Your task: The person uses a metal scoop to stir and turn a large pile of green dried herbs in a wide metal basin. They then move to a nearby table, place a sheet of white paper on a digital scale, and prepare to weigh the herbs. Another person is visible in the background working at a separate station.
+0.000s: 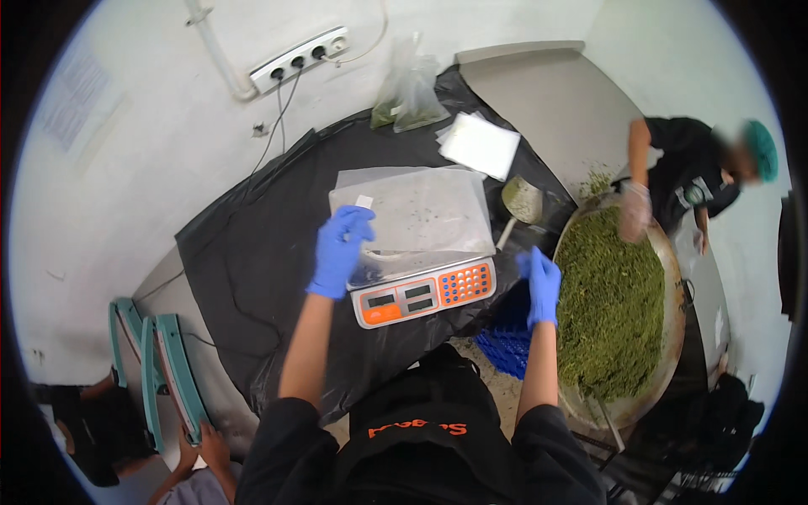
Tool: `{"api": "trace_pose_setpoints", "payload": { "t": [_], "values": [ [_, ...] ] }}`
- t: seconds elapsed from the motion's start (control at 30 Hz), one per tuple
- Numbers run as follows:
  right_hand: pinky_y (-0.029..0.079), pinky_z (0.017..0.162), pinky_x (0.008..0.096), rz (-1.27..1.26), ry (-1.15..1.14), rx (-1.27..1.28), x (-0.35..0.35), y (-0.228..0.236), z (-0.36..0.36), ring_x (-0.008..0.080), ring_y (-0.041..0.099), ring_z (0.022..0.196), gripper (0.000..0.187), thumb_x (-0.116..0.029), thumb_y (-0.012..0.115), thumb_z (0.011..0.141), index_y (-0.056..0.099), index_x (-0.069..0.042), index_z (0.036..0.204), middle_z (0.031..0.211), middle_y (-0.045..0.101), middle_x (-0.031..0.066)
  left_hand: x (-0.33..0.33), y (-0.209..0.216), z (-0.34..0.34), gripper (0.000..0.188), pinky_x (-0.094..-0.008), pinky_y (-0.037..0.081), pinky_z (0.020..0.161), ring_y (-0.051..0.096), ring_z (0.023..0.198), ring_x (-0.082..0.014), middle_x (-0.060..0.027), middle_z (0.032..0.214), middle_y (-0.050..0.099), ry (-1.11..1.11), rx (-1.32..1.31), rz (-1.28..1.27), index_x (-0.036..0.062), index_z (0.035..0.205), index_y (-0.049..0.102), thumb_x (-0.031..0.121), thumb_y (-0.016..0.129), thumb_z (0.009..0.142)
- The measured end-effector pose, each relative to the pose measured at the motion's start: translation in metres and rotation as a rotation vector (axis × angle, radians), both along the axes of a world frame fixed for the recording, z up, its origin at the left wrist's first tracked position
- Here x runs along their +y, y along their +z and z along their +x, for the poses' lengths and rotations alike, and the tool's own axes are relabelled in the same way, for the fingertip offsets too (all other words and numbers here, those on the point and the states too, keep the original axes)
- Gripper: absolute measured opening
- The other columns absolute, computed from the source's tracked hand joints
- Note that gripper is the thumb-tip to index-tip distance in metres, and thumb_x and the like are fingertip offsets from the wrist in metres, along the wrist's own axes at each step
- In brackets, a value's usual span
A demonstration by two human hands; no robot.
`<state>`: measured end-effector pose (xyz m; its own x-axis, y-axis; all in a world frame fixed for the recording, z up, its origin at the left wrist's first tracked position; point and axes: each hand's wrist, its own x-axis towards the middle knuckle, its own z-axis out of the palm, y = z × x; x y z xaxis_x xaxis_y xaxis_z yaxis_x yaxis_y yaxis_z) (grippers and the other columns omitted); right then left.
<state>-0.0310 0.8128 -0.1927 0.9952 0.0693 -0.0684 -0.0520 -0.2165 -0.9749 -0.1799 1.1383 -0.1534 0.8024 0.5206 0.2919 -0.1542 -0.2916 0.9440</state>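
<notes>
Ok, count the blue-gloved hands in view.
2: the left hand over the clear bag on the scale, the right hand beside the tray of green material.

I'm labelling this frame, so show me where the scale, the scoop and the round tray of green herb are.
scale (pixel 425 293): head view, on its orange-trimmed front panel.
scoop (pixel 522 199): head view, on its bowl.
round tray of green herb (pixel 676 278): head view, on its bare right rim.

Left hand (pixel 339 248) in blue glove resting on clear plastic bag (pixel 417 210) atop digital scale (pixel 423 290), right hand (pixel 540 284) gloved, raised beside large round tray (pixel 676 278) of green dried leaves (pixel 610 303), black sheet (pixel 252 244) covering table, co-worker's gloved hand (pixel 634 210) in leaves.
</notes>
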Motion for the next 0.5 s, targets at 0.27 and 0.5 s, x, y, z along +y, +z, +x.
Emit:
{"api": "trace_pose_setpoints", "payload": {
  "t": [0.27,0.5],
  "values": [
    [0.046,0.071,0.0311,-0.122,0.330,0.412,0.080,-0.065,0.131,0.0166,0.057,0.074,0.036,-0.032,0.061,0.083,0.064,0.000,0.100,0.086,0.064,0.0066,-0.077,-0.019,-0.048,0.011,-0.0229,0.042,0.080,0.051,0.085,-0.0095,-0.0036,0.091,0.053,0.094,0.049,-0.062,0.0008,0.097,0.055,-0.001,0.052,0.087],
    [0.047,0.062,0.0263,0.243,0.203,0.335,0.083,-0.076,0.097,0.0103,0.055,0.065,0.021,-0.022,0.067,0.079,0.068,-0.002,0.086,0.077,0.065,0.0025,-0.117,-0.016,-0.041,0.010,-0.0236,0.043,0.077,0.052,0.084,-0.0079,-0.0011,0.086,0.054,0.093,0.123,-0.251,0.0010,0.094,0.053,0.002,0.057,0.085]
  ]
}}
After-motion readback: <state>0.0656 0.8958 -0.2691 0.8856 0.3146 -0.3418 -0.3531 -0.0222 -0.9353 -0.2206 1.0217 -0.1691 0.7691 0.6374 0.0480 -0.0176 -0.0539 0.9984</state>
